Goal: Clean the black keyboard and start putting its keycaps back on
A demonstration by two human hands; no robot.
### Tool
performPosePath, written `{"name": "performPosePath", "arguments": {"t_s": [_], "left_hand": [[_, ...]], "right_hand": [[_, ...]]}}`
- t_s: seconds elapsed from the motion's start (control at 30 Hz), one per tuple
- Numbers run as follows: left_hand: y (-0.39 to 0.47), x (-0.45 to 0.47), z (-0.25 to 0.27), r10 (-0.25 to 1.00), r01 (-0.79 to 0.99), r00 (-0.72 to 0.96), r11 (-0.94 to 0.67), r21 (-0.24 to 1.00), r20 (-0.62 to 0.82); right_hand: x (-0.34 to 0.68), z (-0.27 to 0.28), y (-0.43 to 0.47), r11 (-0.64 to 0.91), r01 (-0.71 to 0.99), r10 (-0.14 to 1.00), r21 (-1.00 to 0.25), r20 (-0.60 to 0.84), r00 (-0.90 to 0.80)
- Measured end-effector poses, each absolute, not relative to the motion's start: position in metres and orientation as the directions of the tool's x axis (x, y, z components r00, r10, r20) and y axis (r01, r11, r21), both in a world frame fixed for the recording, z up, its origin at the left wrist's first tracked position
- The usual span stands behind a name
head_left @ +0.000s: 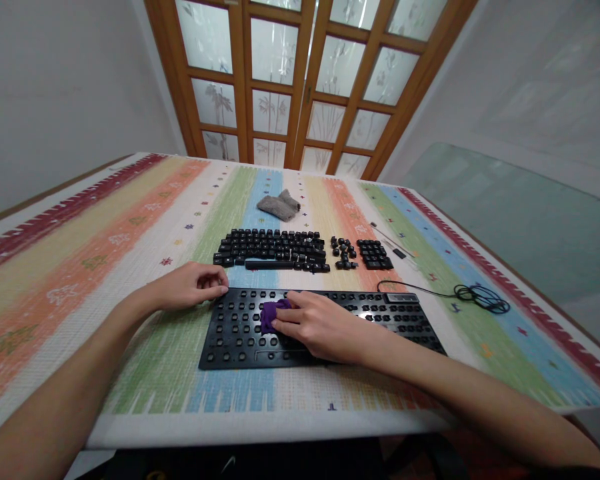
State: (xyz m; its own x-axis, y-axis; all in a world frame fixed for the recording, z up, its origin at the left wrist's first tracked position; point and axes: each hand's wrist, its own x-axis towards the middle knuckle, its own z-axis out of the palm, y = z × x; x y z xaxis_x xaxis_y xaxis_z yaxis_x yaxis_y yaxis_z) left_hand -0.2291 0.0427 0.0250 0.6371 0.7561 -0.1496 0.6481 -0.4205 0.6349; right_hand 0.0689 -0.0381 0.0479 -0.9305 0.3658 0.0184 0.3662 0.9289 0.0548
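A black keyboard base [260, 359] with its keycaps off lies flat near the front of the table, its rows of bare key sockets showing. My right hand [317, 327] presses a bunched purple cloth [269, 316] onto the left-middle part of the base, with the fingers closed over the cloth. At the far left corner of the base is my left hand [193, 285], its fingers curled and its thumb against the edge. My right hand and forearm hide part of the base.
Loose black keycaps [275, 247] are laid out in rows behind the base, with a number-pad group [375, 253] to the right. A grey cloth [279, 205] lies farther back. A coiled cable [480, 297] and thin tools [393, 240] lie on the right of the striped tablecloth [150, 360].
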Motion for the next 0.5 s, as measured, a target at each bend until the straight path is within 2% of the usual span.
{"name": "performPosePath", "arguments": {"t_s": [0.33, 0.5], "left_hand": [[0.042, -0.229, 0.025, 0.763, 0.651, 0.630, -0.417, 0.634, -0.145], [0.041, -0.229, 0.027, 0.769, 0.658, 0.622, -0.409, 0.632, -0.150]], "right_hand": [[0.088, 0.047, -0.048, 0.890, 0.455, 0.454, 0.011, 0.062, -0.889], [0.097, 0.054, -0.048, 0.854, 0.517, 0.518, -0.059, 0.023, -0.855]]}}
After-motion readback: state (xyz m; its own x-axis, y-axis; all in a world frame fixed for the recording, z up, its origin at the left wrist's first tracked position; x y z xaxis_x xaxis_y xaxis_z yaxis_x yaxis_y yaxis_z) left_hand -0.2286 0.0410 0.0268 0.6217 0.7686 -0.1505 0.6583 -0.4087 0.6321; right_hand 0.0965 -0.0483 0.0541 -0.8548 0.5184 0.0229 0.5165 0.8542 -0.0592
